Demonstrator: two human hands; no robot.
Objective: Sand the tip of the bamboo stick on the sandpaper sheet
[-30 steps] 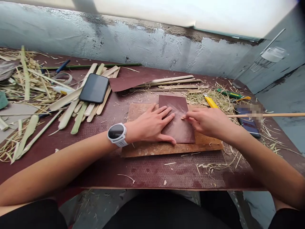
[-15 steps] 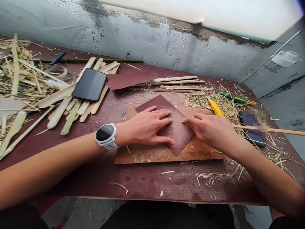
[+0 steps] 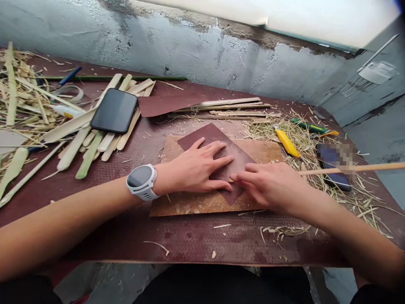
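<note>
A: The hands? 
B: The left hand (image 3: 196, 171) lies flat, fingers spread, on the sandpaper (image 3: 215, 139); the right hand (image 3: 268, 185) pinches a stick (image 3: 348, 169) against it.

A: Where's the sandpaper? 
B: On a board (image 3: 268, 151), mid-table (image 3: 190, 236); a yellow knife (image 3: 286, 142) lies far right.

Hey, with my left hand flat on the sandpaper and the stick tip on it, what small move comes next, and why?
Probably draw the stick back toward the right hand: its tip lies on the sandpaper, which the left hand pins flat on the board.
</note>
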